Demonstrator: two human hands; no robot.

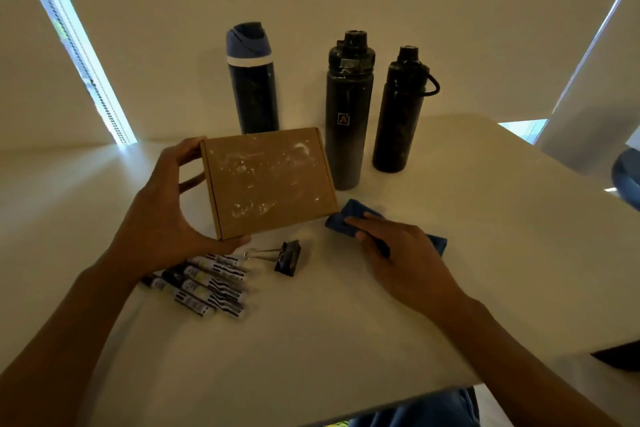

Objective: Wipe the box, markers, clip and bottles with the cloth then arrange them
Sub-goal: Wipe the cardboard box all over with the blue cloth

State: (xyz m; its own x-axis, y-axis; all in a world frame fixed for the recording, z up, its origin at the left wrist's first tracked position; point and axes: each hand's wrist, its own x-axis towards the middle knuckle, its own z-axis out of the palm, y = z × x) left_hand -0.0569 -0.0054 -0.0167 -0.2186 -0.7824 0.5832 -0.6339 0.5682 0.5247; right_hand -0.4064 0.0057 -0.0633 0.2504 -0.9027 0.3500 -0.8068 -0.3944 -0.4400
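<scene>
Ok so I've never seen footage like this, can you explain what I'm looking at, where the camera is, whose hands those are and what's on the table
There is no machine here. This single picture comes from a camera worn on a person's head, looking forward and down, so the two arms reaching in from the bottom are that person's own.

The left hand grips a flat brown cardboard box, tilted up and smeared with white marks. The right hand rests on a blue cloth lying on the white table.

Behind the box stand three dark bottles: one with a blue lid, a tall one with a small logo, and one with a loop handle. Nearer the person lie a bunch of markers and a black binder clip.

The bottles look speckled too, so wiping seems barely begun.
</scene>
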